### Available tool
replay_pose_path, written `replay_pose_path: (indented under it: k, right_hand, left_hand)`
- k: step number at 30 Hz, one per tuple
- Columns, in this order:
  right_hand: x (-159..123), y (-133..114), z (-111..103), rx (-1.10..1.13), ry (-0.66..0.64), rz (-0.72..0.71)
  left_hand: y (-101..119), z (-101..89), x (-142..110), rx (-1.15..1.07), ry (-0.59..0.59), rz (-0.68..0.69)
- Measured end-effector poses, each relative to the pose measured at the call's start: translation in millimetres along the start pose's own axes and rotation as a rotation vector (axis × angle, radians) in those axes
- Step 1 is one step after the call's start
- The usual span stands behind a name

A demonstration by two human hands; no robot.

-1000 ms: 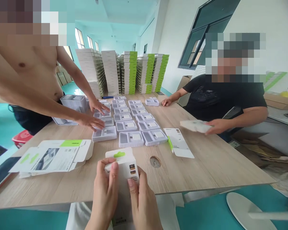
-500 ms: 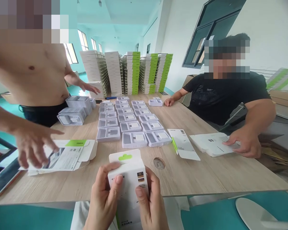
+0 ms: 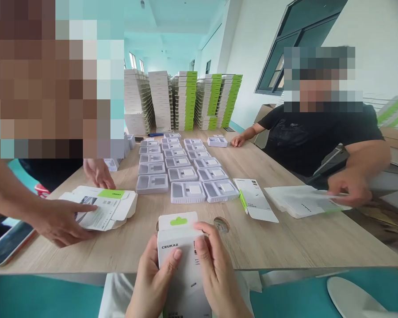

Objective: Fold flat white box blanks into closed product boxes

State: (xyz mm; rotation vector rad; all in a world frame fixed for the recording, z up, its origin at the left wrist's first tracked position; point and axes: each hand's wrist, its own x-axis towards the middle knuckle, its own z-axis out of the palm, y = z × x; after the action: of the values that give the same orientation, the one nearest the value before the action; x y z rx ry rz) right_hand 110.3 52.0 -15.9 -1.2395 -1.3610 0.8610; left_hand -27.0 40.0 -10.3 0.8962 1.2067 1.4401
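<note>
Both my hands hold a white carton box (image 3: 182, 260) with a green hang tab, at the near edge of the wooden table (image 3: 272, 238). My left hand (image 3: 154, 280) wraps its left side, thumb on the front. My right hand (image 3: 217, 271) grips the right side, fingers curled over the top flap. Beyond the box lie rows of grey plastic trays (image 3: 185, 170), each with a white charger in it.
A person at the left presses both hands on a stack of flat cartons (image 3: 101, 207). A person in a black shirt at the right handles flat cartons (image 3: 298, 201). One flat carton (image 3: 255, 198) lies mid-table. Tall stacks of boxes (image 3: 185, 99) stand at the far end. A phone (image 3: 6, 243) lies at the left edge.
My right hand slid up over the box's top front, covering its label. The left person's hands settled on the flat cartons. The right person's hand moved right along their cartons.
</note>
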Motion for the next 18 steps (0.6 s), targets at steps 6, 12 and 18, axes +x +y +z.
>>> replay_pose_path:
  k: [6, 12, 18]
  right_hand:
    - [-22.0, 25.2, 11.8, 0.08, -0.054, 0.037]
    - [-12.2, 48.3, 1.7, -0.152, 0.006, -0.012]
    - [91.0, 50.8, -106.4, -0.644, 0.417, 0.044]
  left_hand:
    - [-2.7, -2.8, 11.9, 0.042, 0.273, -0.009]
    - [-5.8, 7.9, 21.9, -0.086, 0.268, 0.003]
    - [-39.6, 4.4, -2.4, 0.084, -0.088, -0.048]
